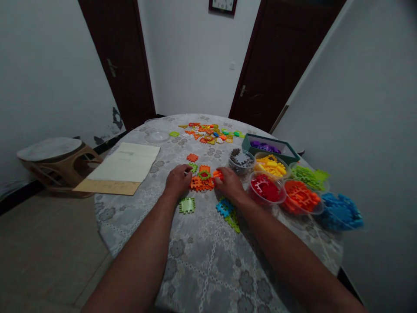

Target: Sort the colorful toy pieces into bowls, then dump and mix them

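Note:
In the middle of the table, orange interlocking plastic tiles (197,184) lie together, with a green ring-shaped piece with a red centre (204,175) on top. My left hand (177,180) is at their left edge, its fingers curled in; what they pinch is hidden. On the right, my right hand (229,182) is closed on an orange interlocking piece (217,174). A green tile (193,167) lies by my left fingertips, and an orange tile (192,157) is just beyond. Nearer me are a pale green square tile (186,205) and a blue tile (224,207) beside green ones.
At right stand clear tubs of grey (241,159), yellow (271,165), red (266,187), orange (301,196), green (309,176) and blue pieces (340,211), plus a dark green box (286,150) with purple pieces. Mixed pieces (208,132) lie at the back; paper (127,161) is left.

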Action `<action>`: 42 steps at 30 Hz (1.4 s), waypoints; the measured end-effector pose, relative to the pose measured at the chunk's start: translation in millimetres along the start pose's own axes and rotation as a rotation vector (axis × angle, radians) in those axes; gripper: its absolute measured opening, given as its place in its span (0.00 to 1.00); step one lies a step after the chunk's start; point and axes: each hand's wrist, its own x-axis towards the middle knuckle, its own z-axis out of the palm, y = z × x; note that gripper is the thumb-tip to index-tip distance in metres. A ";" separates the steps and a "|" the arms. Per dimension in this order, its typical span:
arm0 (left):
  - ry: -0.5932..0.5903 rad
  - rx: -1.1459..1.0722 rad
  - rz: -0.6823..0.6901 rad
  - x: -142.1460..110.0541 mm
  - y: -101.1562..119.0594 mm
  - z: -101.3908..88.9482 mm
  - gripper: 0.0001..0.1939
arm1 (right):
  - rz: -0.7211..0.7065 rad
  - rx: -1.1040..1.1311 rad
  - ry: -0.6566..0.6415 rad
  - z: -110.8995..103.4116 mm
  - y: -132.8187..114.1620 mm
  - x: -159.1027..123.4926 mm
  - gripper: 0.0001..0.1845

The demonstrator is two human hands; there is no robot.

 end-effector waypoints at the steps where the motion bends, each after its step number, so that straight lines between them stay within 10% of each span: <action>1: 0.001 0.002 0.005 0.2 0.3 -0.2 0.14 | -0.020 0.069 0.040 -0.5 1.1 -3.5 0.24; 12: -0.002 0.061 -0.022 10.6 -11.6 -0.7 0.17 | 0.061 0.688 0.022 -68.0 9.2 -98.1 0.26; 21: -0.011 0.073 -0.069 12.1 -10.3 -2.5 0.15 | 0.186 0.359 0.409 -166.7 129.4 -132.2 0.29; 28: -0.047 0.139 -0.157 13.0 -1.1 -6.1 0.15 | 0.171 0.007 0.318 -167.8 168.7 -142.5 0.28; 42: -0.181 0.241 -0.137 12.1 1.1 -15.7 0.25 | 0.081 0.009 0.351 -164.7 185.2 -159.7 0.28</action>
